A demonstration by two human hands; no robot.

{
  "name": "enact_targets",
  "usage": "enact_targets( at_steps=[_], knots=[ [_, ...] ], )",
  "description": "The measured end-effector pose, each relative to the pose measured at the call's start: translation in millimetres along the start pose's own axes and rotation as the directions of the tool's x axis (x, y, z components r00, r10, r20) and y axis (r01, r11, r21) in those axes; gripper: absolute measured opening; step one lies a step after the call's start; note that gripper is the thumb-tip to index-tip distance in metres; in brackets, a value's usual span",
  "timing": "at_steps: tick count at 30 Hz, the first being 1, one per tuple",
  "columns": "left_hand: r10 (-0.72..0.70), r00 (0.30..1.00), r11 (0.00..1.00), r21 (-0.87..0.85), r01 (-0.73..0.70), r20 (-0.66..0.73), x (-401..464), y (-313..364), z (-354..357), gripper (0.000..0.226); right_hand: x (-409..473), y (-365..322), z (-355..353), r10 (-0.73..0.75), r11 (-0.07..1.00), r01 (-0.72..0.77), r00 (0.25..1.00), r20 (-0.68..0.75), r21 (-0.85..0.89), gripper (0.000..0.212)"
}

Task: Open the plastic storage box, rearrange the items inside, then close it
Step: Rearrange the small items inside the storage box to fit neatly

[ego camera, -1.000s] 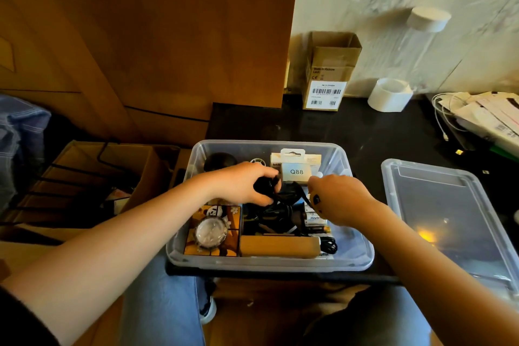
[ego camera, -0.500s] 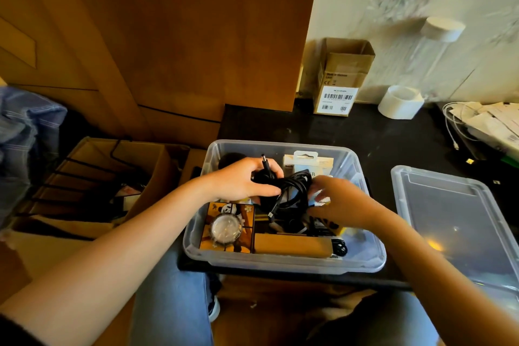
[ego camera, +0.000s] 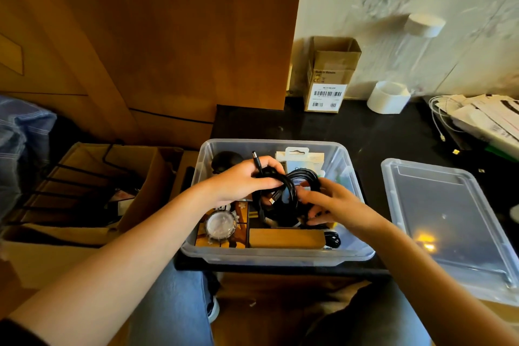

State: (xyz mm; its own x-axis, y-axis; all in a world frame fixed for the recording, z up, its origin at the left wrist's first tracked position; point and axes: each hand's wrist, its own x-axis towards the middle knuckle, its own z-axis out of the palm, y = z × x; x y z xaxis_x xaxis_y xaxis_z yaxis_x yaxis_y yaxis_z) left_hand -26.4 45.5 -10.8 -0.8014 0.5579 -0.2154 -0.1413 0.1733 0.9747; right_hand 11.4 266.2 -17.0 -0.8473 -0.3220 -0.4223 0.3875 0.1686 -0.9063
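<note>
A coiled black cable (ego camera: 292,191) is gripped by the left hand (ego camera: 241,181) and steadied from the right by the right hand (ego camera: 334,206), above the open box (ego camera: 351,254).

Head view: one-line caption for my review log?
Both hands, left hand and right hand, hold a coiled black cable over the open storage box.

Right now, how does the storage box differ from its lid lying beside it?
The storage box is deep, and holds boxed items and a black cable bundle that both hands grip over it; the lid is shallow, flat and bare. The storage box sits at the table's front edge before the person; the lid lies to its right. Both are clear plastic with rounded corners.
</note>
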Motion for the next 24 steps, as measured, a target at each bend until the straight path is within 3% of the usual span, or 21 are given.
enact_targets(
  at_steps=[3,6,11,14,18,20,22,24],
  knots=[
    [-0.045,0.997,0.995,-0.088,0.040,-0.059,2,0,3,0.017,-3,-2,2,-0.026,1.000,0.027,0.999,-0.026,0.011,0.051],
    [-0.036,0.990,0.998,-0.064,0.028,-0.133,4,-1,7,0.016,-2,-1,6,-0.101,0.990,0.087,0.986,-0.134,-0.110,0.049],
    [-0.068,0.976,0.993,-0.111,0.045,-0.207,4,2,8,0.016,0,-2,7,-0.166,0.978,0.111,0.925,-0.340,-0.177,0.015],
    [-0.067,0.964,0.991,-0.131,0.034,-0.256,3,4,7,0.014,0,-1,5,-0.225,0.957,0.110,0.865,-0.448,-0.269,0.013],
    [-0.063,0.959,0.978,-0.211,0.004,-0.276,-1,6,4,0.012,-4,0,0,-0.411,0.860,0.112,0.729,-0.548,-0.497,0.008],
    [-0.067,0.960,0.970,-0.243,-0.001,-0.273,-2,6,3,0.013,-6,-1,-3,-0.435,0.857,0.119,0.689,-0.579,-0.501,0.010],
    [-0.062,0.960,0.975,-0.223,-0.001,-0.274,-2,5,3,0.013,-10,-5,-6,-0.445,0.874,0.190,0.683,-0.579,-0.448,0.012],
    [-0.063,0.953,0.982,-0.186,0.007,-0.296,-2,4,4,0.014,-15,-11,-11,-0.445,0.884,0.278,0.747,-0.493,-0.377,0.016]
  ],
)
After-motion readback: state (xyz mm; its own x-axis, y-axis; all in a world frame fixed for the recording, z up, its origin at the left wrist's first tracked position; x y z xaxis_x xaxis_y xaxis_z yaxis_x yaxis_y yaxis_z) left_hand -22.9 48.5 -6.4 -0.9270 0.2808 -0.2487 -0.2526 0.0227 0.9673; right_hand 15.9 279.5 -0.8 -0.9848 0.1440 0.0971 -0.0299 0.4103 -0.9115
